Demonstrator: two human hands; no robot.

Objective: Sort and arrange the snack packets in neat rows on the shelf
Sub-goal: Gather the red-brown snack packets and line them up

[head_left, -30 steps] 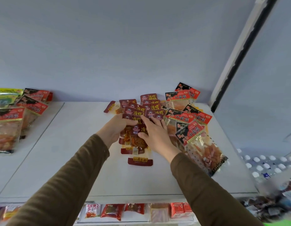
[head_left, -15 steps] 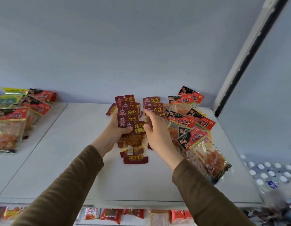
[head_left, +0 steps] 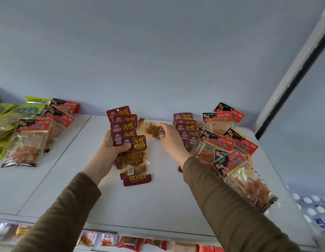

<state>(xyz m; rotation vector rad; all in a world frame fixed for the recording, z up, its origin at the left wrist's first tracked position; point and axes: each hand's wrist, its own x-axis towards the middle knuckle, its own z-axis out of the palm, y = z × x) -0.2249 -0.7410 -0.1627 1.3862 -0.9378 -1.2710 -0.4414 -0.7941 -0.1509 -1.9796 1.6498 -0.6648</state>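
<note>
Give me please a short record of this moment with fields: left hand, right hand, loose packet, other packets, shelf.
left hand: left hand grips a fanned stack of dark red packets
right hand: right hand reaches to the loose packet, fingers at its edge
loose packet: lone dark red packet lies flat near the back
other packets: dark red row; red-black packets at right
shelf: white shelf

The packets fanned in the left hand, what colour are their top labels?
Dark red with yellow lettering, on the fanned packets in the left hand; head view.
</note>
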